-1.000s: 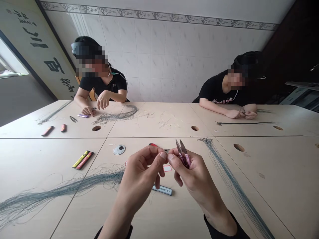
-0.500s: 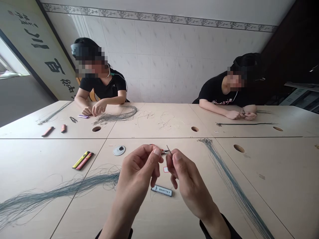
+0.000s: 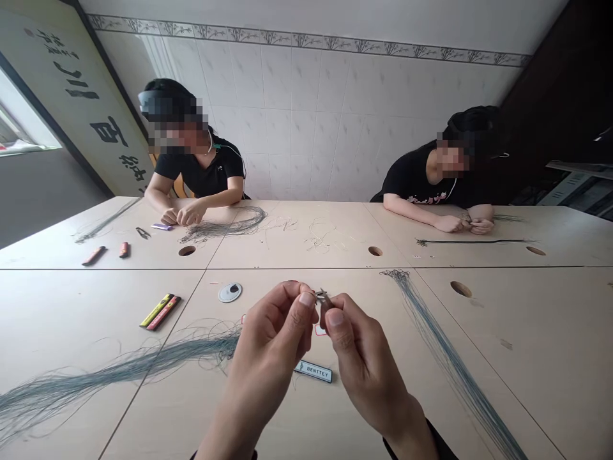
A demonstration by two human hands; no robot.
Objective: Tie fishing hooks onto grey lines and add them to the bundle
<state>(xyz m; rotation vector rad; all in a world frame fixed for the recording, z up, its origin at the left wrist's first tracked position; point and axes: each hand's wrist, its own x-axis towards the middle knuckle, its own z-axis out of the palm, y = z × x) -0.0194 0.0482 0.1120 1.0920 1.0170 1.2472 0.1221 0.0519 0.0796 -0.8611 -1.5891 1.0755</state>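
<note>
Above the near table, my left hand (image 3: 278,335) is closed in a pinch, thumb against forefinger. What it pinches is too small to make out. My right hand (image 3: 364,358) grips a small metal tool with narrow tips (image 3: 324,300), which looks like snips. Its tips meet the fingertips of my left hand. A name plate lettered BENTTEY (image 3: 313,371) lies on the table below, partly covered by my left hand. Left of that hand stretches a bundle of blue-grey strands (image 3: 158,361), its right end behind the hand.
Another strand bundle (image 3: 445,345) runs along the right. Two lighters (image 3: 160,312) and a round silver disc (image 3: 230,292) lie at left. Holes pierce the tabletop, one at right (image 3: 460,289). Two people sit opposite, their hands (image 3: 184,214) near more strands (image 3: 239,222).
My right hand has brought the metal tool up against the left fingertips, and its tip has turned from pointing up to pointing left. Both hands have shifted slightly lower and right.
</note>
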